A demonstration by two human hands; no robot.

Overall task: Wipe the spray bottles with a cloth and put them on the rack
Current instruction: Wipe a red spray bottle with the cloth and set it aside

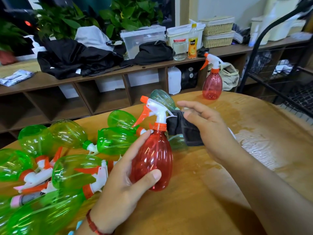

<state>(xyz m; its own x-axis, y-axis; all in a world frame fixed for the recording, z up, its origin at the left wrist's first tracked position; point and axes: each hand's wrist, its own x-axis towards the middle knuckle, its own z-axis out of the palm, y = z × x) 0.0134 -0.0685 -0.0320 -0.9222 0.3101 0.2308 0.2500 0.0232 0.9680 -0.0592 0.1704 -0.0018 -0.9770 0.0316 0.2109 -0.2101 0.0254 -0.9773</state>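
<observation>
My left hand [122, 182] grips a red spray bottle [152, 158] upright above the wooden table [194, 200], its white and orange trigger head pointing left. My right hand [206, 128] holds a dark cloth [183, 129] against the bottle's neck and trigger head from the right. Several green spray bottles [71, 168] lie in a heap on the table's left side. A second red spray bottle [212, 82] stands upright at the table's far edge. The black wire rack [274, 65] stands to the right, beyond the table.
Wet streaks [254, 138] mark the table on the right. Behind the table runs a low wooden shelf [101, 73] carrying dark clothes, plastic boxes, a glass jar, a juice bottle and wicker baskets, with potted plants at the back.
</observation>
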